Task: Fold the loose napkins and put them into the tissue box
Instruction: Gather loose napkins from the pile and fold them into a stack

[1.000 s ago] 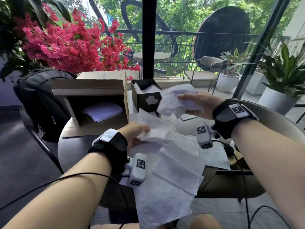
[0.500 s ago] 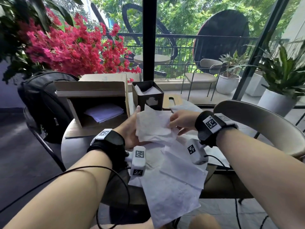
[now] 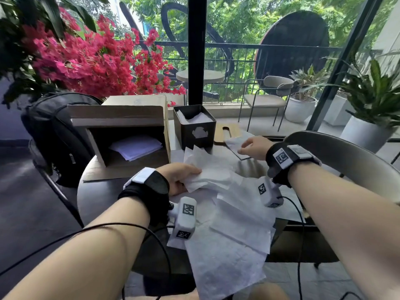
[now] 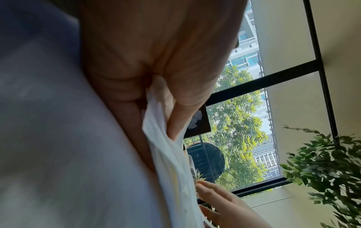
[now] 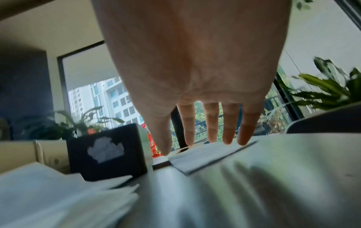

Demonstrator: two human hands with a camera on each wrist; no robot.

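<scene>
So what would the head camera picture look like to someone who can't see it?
A person's left hand grips a folded white napkin while the right hand reaches to another napkin beside a black tissue box, on a round table strewn with loose napkins.

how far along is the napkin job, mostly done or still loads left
Early to midway. Done: the black tissue box already holds some white napkins. In hand: the left hand grips a crumpled white napkin; the right hand reaches open for a flat folded napkin. Left: several loose white sheets cover the table.

Thin crinkled paper napkins (image 3: 216, 176), matt black tissue box (image 3: 194, 126), brown cardboard box (image 3: 121, 118)
</scene>
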